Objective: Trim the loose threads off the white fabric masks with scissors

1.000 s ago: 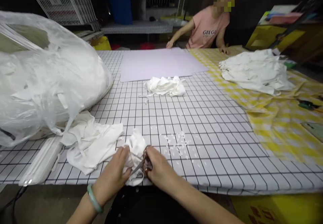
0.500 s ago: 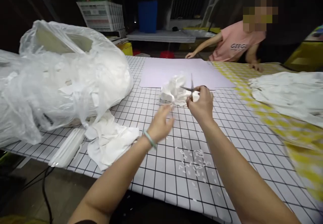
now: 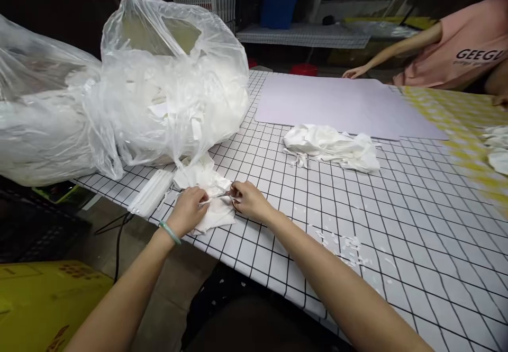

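My left hand (image 3: pixel 187 213), with a pale green bangle at its wrist, is closed on the edge of a white cloth piece (image 3: pixel 217 215) near the front left of the table. My right hand (image 3: pixel 251 201) grips small scissors (image 3: pixel 226 193), their blades pointing left over the cloth, close to my left fingertips. Whether the blades are on the fabric is too small to tell. Farther back, a crumpled heap of white cloth pieces (image 3: pixel 333 148) lies by the lilac board (image 3: pixel 329 100). Small white scraps (image 3: pixel 347 246) are scattered right of my right forearm.
Large clear plastic bags (image 3: pixel 170 87) full of white material fill the table's left side. A bundle of white strips (image 3: pixel 150 193) lies at the front edge. Across the table (image 3: pixel 273 256), a person in a pink shirt (image 3: pixel 460 50) rests a hand beside the board.
Both hands have moved left and nearer, from the heap by the board to the cloth by the bags. My left hand has closed on that cloth; the scissors came along. The view has turned left.
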A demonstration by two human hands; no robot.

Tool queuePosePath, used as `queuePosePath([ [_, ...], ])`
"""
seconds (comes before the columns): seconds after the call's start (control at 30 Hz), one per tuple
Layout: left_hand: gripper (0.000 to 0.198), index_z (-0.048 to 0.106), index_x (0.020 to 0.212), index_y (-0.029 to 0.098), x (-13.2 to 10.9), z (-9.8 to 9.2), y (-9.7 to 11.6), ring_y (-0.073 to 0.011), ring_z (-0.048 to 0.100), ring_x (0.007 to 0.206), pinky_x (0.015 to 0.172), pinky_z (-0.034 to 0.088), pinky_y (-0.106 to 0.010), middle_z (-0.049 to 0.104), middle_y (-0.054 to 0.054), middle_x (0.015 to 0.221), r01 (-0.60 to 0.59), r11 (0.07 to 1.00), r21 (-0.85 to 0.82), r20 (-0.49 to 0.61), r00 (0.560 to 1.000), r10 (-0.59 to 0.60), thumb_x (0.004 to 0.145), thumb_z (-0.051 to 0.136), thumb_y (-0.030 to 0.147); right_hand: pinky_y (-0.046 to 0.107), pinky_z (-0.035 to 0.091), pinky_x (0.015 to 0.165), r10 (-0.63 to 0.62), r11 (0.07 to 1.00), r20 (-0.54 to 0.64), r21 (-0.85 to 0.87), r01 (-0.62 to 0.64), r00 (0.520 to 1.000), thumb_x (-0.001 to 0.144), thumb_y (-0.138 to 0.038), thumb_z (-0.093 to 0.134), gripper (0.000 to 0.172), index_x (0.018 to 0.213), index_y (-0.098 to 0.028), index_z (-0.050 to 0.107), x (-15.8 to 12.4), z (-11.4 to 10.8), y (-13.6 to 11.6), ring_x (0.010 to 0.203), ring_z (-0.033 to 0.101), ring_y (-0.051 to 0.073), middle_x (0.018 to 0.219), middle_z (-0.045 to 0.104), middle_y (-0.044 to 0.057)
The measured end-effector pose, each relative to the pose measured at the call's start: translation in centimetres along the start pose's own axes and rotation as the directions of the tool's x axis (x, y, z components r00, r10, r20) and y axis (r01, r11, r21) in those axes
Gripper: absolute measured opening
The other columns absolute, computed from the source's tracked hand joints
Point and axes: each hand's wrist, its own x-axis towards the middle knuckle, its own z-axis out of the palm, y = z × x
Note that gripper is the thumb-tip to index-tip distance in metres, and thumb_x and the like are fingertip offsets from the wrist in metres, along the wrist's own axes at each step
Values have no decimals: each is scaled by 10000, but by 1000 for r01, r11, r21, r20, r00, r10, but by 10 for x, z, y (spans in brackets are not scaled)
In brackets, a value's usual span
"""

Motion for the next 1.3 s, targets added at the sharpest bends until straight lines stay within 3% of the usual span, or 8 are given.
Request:
queuePosePath([
  [0.13, 86, 573, 943, 187, -7, -7, 16, -215, 587, 937, 848, 498, -360, 618, -63, 962, -8, 999, -52, -92, 996, 3, 895, 504, 172, 265, 439, 613, 117, 993, -138, 31, -114, 983, 747, -246, 613, 117, 838, -217, 547, -25, -28, 9, 685, 531, 150, 778, 601, -6],
  [0.27, 155, 589, 927, 186, -10, -13, 12, -171, 583, 764, 696, 496, -296, 614, -37, 887, 44, 999, -13, -96, 994, -45, 857, 477, 104, 280, 412, 588, 253, 965, -297, 11, -261, 921, 726, -290, 624, 147, 820, -221, 534, -55, -61, 26, 636, 495, 154, 729, 570, -7],
  [0.5, 156, 623, 978, 160, 0, 6, 9, -272, 575, 1001, 907, 479, -441, 627, -116, 1025, -21, 998, 67, -29, 999, 23, 876, 507, 139, 332, 466, 692, 334, 939, -412, 62, -340, 848, 720, -315, 627, 163, 825, -229, 537, -92, -60, 26, 749, 556, 194, 813, 599, 19],
  [0.63, 39, 658, 853, 182, -1, 10, 30, -237, 616, 830, 802, 506, -395, 663, -50, 835, -165, 986, 12, 234, 959, 158, 843, 644, 218, 312, 491, 666, 344, 939, -301, 108, -327, 889, 738, -295, 633, 147, 831, -232, 539, -120, -60, 20, 763, 578, 191, 851, 609, 26],
  [0.73, 87, 681, 841, 192, -6, 4, 40, -167, 619, 698, 660, 509, -285, 668, -12, 768, -230, 959, -168, 445, 850, 282, 881, 642, 258, 311, 507, 655, 335, 942, -141, 50, -331, 932, 775, -265, 627, 117, 871, -233, 567, -141, -61, 20, 720, 589, 181, 823, 623, 16],
  [0.93, 366, 672, 1078, 169, 38, 27, 42, -270, 576, 1110, 984, 495, -502, 643, -115, 1107, -256, 965, -53, 203, 944, 261, 841, 451, -1, 294, 507, 654, 326, 945, -118, 71, -319, 938, 794, -259, 621, 116, 863, -238, 530, -155, -49, 19, 704, 579, 164, 795, 602, -7],
  [1.13, 419, 702, 974, 233, 64, 68, 64, -300, 503, 1226, 1023, 451, -511, 618, -73, 1249, -539, 837, -91, 487, 709, 509, 726, 543, -65, 413, 528, 839, 412, 911, -344, 151, -384, 844, 808, -351, 647, 191, 932, -242, 552, -160, -42, 17, 898, 636, 230, 1006, 681, 67],
  [1.3, 116, 642, 744, 174, 61, 58, 63, -282, 542, 1053, 935, 483, -450, 646, -94, 1006, -559, 824, -90, 515, 682, 519, 801, 621, 74, 462, 506, 947, 374, 923, -387, 243, -298, 843, 800, -411, 701, 276, 989, -245, 586, -157, -32, 8, 1056, 643, 268, 1135, 691, 94],
])
